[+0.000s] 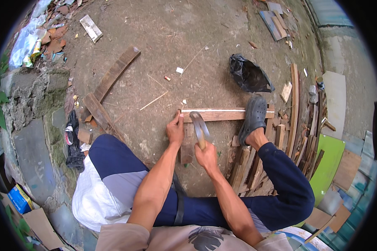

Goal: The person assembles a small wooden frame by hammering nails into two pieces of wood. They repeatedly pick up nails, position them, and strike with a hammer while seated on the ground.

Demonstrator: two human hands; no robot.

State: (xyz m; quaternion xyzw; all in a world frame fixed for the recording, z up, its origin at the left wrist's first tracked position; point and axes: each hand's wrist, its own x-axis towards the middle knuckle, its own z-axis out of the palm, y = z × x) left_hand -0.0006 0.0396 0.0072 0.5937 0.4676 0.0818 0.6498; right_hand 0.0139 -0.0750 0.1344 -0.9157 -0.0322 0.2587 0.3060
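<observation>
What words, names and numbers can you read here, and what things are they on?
Blue box, lower left: has printing, but I won't copy it out.
Yellow-and-green wrapper, upper left: markings too small to read.
Hammer and wooden board: no writing that I can see.

We see that the hammer point(201, 130) has a head of smooth, shiny metal and a handle which looks like pale wood. The plank point(228, 116) is of brown wood, rather rough, and the thin strip point(220, 110) on it looks white and matt. The shoe point(255, 113) seems to us rubber or plastic, with matt surface. We notice also a black bag point(249, 75) of thin, wrinkled, glossy plastic, 2 boards point(113, 78) of rough, worn wood, trousers point(282, 171) of matt blue cloth, a smooth green panel point(329, 161) and rough, matt ground point(155, 46)
</observation>
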